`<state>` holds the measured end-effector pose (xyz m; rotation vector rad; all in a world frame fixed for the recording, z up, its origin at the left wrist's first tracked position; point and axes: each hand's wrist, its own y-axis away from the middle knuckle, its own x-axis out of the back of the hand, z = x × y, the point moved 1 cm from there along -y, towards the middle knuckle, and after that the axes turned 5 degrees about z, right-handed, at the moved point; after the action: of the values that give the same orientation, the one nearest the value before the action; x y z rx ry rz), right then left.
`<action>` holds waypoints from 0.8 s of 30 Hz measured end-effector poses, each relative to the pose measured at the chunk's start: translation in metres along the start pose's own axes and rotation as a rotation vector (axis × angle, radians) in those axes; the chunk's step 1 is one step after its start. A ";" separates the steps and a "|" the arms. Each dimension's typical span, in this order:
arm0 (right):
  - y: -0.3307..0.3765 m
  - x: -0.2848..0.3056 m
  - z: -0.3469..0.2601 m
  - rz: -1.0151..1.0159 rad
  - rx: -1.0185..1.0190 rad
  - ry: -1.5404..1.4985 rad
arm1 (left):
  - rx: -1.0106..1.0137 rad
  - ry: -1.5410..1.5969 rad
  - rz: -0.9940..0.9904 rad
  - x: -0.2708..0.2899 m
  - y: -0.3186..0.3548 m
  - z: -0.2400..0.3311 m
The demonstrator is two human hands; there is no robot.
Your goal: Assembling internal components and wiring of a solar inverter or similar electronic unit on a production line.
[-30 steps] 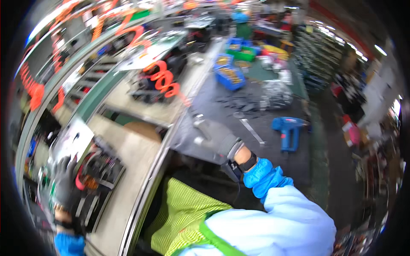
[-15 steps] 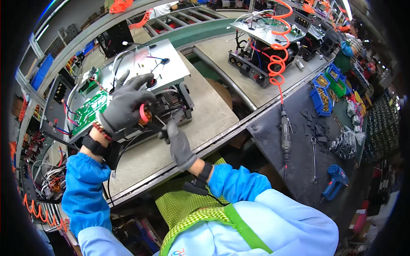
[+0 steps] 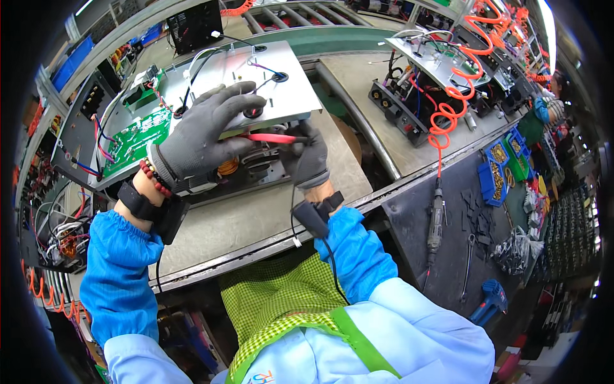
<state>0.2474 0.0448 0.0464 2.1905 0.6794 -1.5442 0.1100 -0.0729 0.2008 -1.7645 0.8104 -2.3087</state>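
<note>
My left hand (image 3: 204,133), in a grey glove, rests at the near edge of a silver metal plate (image 3: 291,64), fingers stretched across it and apart from the thumb. A red wire (image 3: 272,137) with a dark end runs from beside the left thumb to my right hand (image 3: 308,157). The gloved right fingers are closed on its dark end. Under the plate is an opened electrical unit, with a copper coil (image 3: 228,168) partly hidden by my left hand. A green circuit board (image 3: 137,142) lies to the left of that hand.
On the right, a coiled orange air hose (image 3: 448,118) leads to a power screwdriver (image 3: 436,221) on a dark mat. Blue bins (image 3: 491,182) of small brass parts, a wrench (image 3: 469,265) and a blue glue gun (image 3: 491,301) are there. Another opened unit (image 3: 396,105) stands beyond.
My right hand has moved up and right, to the plate's edge. The red wire, curled in a loop before, is now stretched between my hands. The view has shifted.
</note>
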 end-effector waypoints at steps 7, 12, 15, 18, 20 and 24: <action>-0.033 0.015 -0.007 -0.719 -0.201 -0.156 | 0.117 -0.087 0.056 -0.010 -0.001 -0.005; 0.014 0.003 -0.044 -0.058 0.156 0.737 | 0.179 -0.273 0.050 -0.009 0.004 -0.007; 0.032 -0.009 -0.042 -0.320 0.219 1.037 | 0.223 -0.300 0.046 -0.010 0.005 -0.005; 0.019 -0.011 -0.028 -0.096 0.332 1.469 | 0.210 -0.388 0.090 -0.014 0.005 -0.001; 0.004 -0.006 -0.023 -0.106 0.182 0.988 | 0.266 -0.387 0.105 -0.017 0.004 0.000; -0.014 0.005 -0.019 -0.164 0.145 0.823 | 0.260 -0.368 0.121 -0.020 0.001 -0.004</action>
<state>0.2548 0.0679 0.0480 2.9416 1.0142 -0.7050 0.1127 -0.0639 0.1827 -1.8789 0.5123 -1.8356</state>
